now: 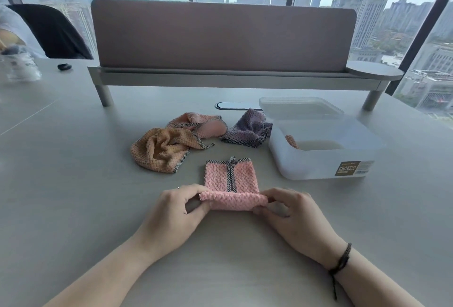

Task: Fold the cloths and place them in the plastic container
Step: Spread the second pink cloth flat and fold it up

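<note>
Both hands, the left hand (182, 202) and right hand (289, 208), pinch the half-folded pink cloth (230, 184) at 6 o'clock, 1 cloth peeks from the plastic container (321, 159) at 2 o'clock, and 3 crumpled cloths (196, 135) wait at 11 o'clock.

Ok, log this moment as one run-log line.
step: folding pink cloth | left hand: pinching near edge | right hand: pinching near edge | plastic container: open, one cloth inside | unfolded cloths: three
</note>
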The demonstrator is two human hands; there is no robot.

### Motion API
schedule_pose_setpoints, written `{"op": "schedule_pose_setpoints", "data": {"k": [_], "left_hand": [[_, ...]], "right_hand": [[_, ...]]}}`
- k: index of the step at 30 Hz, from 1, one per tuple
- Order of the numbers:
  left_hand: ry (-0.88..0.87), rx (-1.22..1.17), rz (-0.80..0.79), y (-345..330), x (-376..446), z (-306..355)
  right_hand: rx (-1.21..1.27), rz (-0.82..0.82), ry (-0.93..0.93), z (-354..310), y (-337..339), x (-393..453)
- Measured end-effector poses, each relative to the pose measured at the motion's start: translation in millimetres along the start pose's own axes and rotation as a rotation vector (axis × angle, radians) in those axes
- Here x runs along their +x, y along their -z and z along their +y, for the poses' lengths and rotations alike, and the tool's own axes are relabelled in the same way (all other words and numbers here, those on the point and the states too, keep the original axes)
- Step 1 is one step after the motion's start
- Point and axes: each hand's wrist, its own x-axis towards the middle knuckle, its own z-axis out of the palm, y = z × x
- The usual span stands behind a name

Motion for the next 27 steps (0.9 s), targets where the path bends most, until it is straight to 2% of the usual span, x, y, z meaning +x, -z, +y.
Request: {"op": "schedule_pose_setpoints", "data": {"k": [5,8,21,27], "left_hand": [[0.111,-0.022,0.05,-4,14,-5],[0.142,-0.017,0.05,-6,24,-8],[0.076,0.099,0.058,-11,33,-11],[0.005,0.347,0.068,-14,29,-8]], "right_hand": [[0.131,0.042,-0.236,-1,-7,30],[0.159,0.031,-0.292,3,-14,41],[0.153,0.002,-0.253,6,-18,33],[0.094,-0.048,-0.235,4,-16,32]]}}
